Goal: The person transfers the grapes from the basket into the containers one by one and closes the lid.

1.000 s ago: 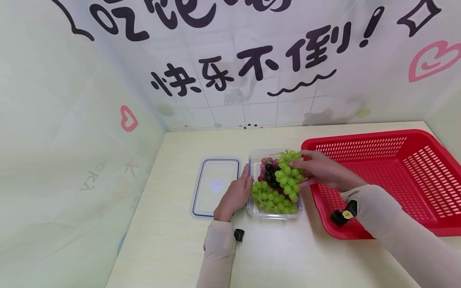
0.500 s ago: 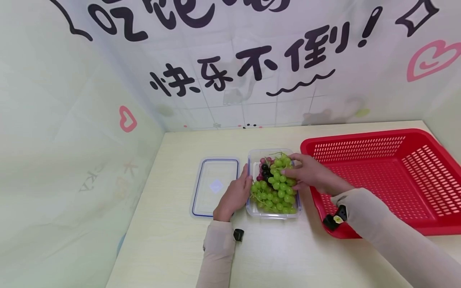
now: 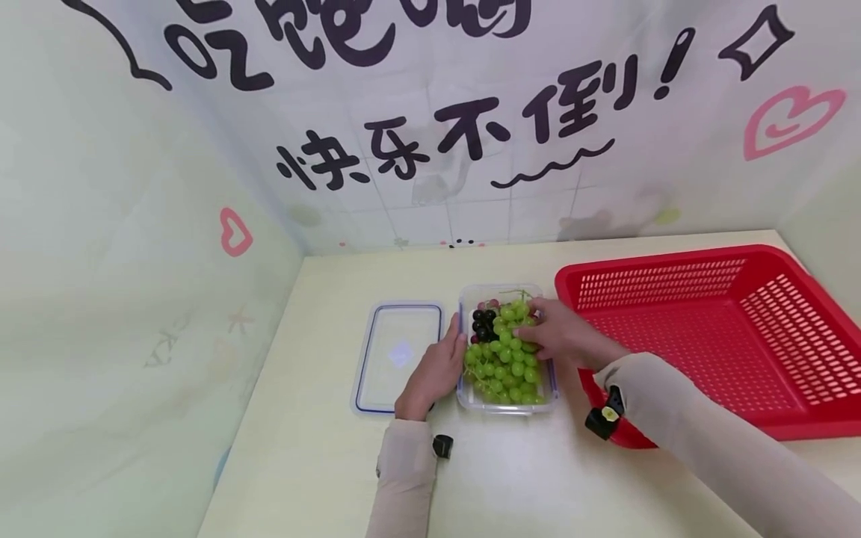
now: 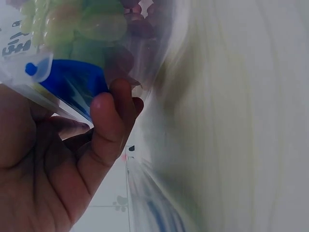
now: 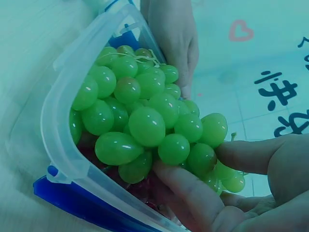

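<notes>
A clear plastic food container (image 3: 506, 409) holds black grapes (image 3: 483, 324), a few reddish grapes and green grapes. My right hand (image 3: 560, 330) pinches a bunch of green grapes (image 5: 147, 126) at the container's right side. In the right wrist view, thumb and fingers lie on either side of this bunch. Other green grapes (image 3: 494, 377) lie against it at the near end, and I cannot tell exactly where the bunches part. Along the container's left wall rests my left hand (image 3: 433, 373). Its fingers touch the wall near a blue clip (image 4: 77, 83) in the left wrist view.
To the left of the container lies its clear lid (image 3: 397, 359) with a blue seal. A large red plastic basket (image 3: 673, 273) stands on the right, under my right forearm. The pale table (image 3: 316, 448) meets a printed wall covering (image 3: 417, 217) at the back.
My right hand has moved left and slightly down, bringing the green grape bunch over and onto the container's contents. My left hand has stayed at the container's left wall. The view has tilted slightly.
</notes>
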{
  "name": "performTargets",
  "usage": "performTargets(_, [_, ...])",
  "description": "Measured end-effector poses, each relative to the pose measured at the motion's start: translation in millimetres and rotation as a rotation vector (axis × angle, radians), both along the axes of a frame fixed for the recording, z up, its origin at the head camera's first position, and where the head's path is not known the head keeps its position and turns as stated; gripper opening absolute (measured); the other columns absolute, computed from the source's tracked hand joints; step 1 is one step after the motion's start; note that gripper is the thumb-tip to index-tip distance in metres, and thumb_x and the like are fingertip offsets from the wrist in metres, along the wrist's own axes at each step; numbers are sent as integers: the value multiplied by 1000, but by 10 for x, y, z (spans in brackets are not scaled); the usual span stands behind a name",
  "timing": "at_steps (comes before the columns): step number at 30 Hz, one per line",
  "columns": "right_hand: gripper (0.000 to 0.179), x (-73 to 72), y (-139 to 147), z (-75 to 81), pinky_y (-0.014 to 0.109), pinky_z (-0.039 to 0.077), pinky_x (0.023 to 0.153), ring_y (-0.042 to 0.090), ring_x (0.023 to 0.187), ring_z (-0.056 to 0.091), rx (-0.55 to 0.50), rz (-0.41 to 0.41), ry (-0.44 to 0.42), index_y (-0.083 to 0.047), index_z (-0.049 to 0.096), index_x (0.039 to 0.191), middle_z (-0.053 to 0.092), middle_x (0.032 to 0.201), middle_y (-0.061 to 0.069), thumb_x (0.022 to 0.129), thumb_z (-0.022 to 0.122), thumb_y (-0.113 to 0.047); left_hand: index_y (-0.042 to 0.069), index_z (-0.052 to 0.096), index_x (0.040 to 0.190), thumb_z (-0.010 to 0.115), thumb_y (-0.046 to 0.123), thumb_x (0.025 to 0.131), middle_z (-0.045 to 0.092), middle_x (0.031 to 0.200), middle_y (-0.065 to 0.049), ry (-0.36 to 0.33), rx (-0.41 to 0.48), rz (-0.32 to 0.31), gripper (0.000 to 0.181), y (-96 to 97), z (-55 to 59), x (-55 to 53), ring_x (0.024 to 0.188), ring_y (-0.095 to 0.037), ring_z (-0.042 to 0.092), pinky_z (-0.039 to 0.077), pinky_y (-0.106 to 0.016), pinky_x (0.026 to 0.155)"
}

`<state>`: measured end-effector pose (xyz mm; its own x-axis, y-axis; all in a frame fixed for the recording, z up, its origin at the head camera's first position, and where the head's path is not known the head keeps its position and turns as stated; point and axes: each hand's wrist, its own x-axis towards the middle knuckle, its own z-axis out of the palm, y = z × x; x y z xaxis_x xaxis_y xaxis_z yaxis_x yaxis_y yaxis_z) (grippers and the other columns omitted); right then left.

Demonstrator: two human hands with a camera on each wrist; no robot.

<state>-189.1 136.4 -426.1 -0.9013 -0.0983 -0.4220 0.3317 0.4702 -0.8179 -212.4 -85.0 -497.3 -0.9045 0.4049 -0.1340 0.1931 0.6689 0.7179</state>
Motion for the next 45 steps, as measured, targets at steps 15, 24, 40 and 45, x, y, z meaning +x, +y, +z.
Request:
performTargets(15, [43, 21, -39, -26, 33, 54, 74, 23, 92, 61, 98, 62, 52, -4, 43, 135, 56, 119, 18, 98, 62, -18, 10, 13, 160, 25, 34, 110, 43, 149, -25, 16, -4, 8, 57, -21, -26, 30, 95, -38, 63, 46, -46, 92])
performTargets(24, [44, 54, 19, 69, 37, 55, 81, 21, 92, 60, 133, 122, 51, -1, 46, 127, 60, 110, 14, 95, 67, -22, 11, 13, 160, 25, 35, 110, 38, 153, -23, 17, 10, -1, 57, -39, -55, 45, 116, -36, 61, 45, -48, 97])
performTargets(40, [54, 85, 149, 120, 52, 49, 97, 44, 126, 53, 118, 142, 106, 4, 44, 138, 49, 140, 31, 95, 67, -19, 12, 12, 160, 26, 33, 110, 34, 156, -19, -13, 31, 11, 56, -69, -99, 94, 133, -36, 48, 39, -52, 108])
performTargets(45, [50, 86, 190, 195, 52, 50, 97, 44, 127, 53, 168, 155, 142, 3, 45, 136, 50, 139, 31, 95, 66, -18, 11, 13, 160, 26, 34, 110, 36, 154, -22, 11, 40, -6, 56, -42, -48, 31, 114, -36, 61, 46, -49, 98])
